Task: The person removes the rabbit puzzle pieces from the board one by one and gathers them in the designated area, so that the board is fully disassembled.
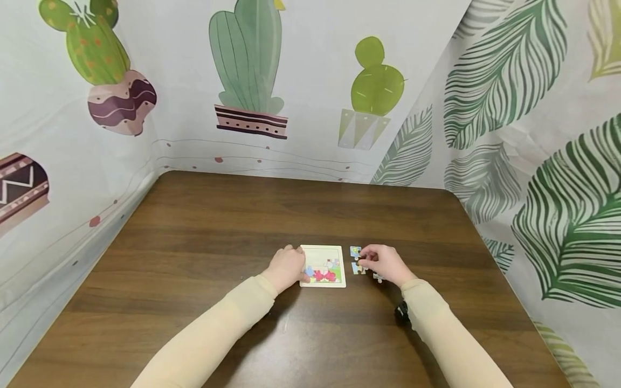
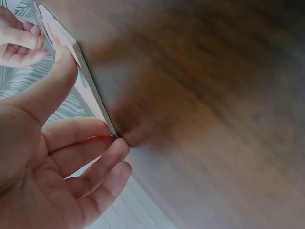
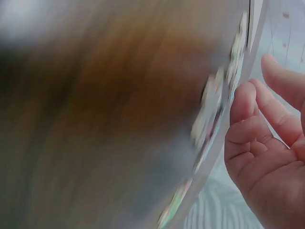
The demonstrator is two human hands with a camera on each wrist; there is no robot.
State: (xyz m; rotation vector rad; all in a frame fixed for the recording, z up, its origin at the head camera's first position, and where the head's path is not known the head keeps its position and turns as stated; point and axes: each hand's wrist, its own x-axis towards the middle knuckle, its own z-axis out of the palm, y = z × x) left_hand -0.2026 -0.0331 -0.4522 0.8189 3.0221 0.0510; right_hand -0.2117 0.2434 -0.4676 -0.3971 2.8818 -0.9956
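Observation:
A jigsaw puzzle board [image 1: 344,267] with a pale border lies flat on the table. Colourful pieces fill its near part and right side, while the upper left shows bare backing. My left hand [image 1: 286,268] grips the board's left edge, thumb at the near corner and fingers at the far one. My right hand [image 1: 386,263] hovers just right of the board over loose jigsaw pieces, its thumb and index finger apart in the right wrist view, with no piece visible between them. A blue piece [image 1: 355,251] and another piece [image 1: 357,268] lie by its fingertips; others are partly hidden beneath the hand.
The brown wooden table [image 1: 218,215] extends around the board on all sides. Behind it hangs a cloth [image 1: 310,151] printed with cacti and leaves. A dark band [image 1: 401,312] sits at the right wrist.

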